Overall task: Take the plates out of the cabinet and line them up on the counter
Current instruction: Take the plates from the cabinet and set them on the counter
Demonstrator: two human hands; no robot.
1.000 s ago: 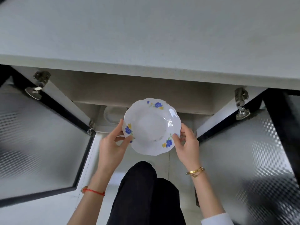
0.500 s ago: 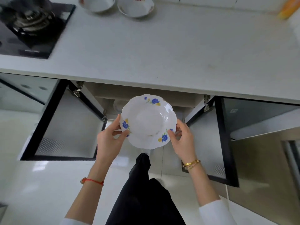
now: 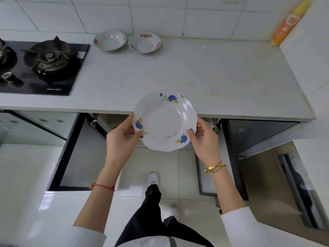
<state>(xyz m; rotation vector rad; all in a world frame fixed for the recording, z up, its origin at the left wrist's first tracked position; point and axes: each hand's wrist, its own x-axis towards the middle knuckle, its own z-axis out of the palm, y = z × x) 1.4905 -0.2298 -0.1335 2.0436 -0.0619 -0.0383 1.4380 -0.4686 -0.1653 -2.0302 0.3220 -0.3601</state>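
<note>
My left hand (image 3: 119, 142) and right hand (image 3: 206, 139) grip the plate (image 3: 164, 122) by its rim, over the counter's (image 3: 195, 77) near edge.

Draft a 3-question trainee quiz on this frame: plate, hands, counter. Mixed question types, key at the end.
1. True or false: the blue-flowered plate is already resting on the counter.
2. Which hands have a grip on the plate? A) left hand only B) right hand only C) both
3. Fill in: ___ plates with red patterns already sit at the back of the counter, beside the stove.

Key: 1 false, it is held in the air over the counter's front edge; 2 C; 3 two.
</note>
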